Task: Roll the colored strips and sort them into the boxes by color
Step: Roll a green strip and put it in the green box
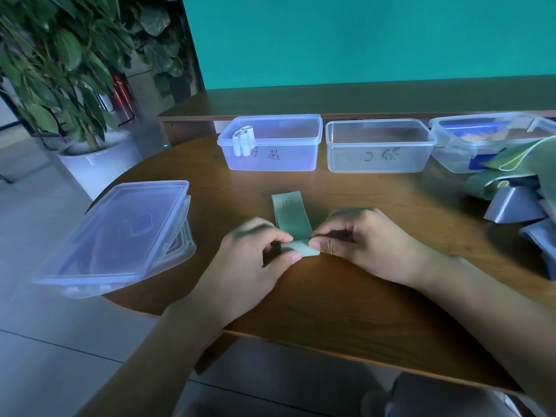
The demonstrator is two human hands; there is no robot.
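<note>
Head view: looking down on a round wooden counter [346, 302], both bare forearms reaching in from the near edge.
Left hand [255, 254]: fingers curled, thumb and fingertips pinched on the near left end of the green strip [291, 216].
Right hand [358, 236]: likewise closed, pinching the same end from the right side, fingertips almost meeting those of the left.
Green strip: flat on the counter, running away from the hands toward the boxes; near end folded or curled up pale between the fingers, faint marking at the far end, unreadable.
Left box [272, 145]: bluish clear plastic, at the far side of the counter, handwritten mark on its front wall; a few white rolls [243, 139] standing in its left corner.
Middle box [379, 147]: clear, just right of the first, also marked by hand on its front wall.
Right box [481, 139]: clear, at the far right, with blue and pale contents, too blurred to name.
Loose strips [517, 188]: heap of green and grey-blue bands at the right edge, partly in front of the right box.
Lids [120, 233]: stack of clear plastic lids on the left rim of the counter, overhanging the floor.
Beyond the counter: potted plant [60, 55] at left, teal wall [361, 37] behind.
</note>
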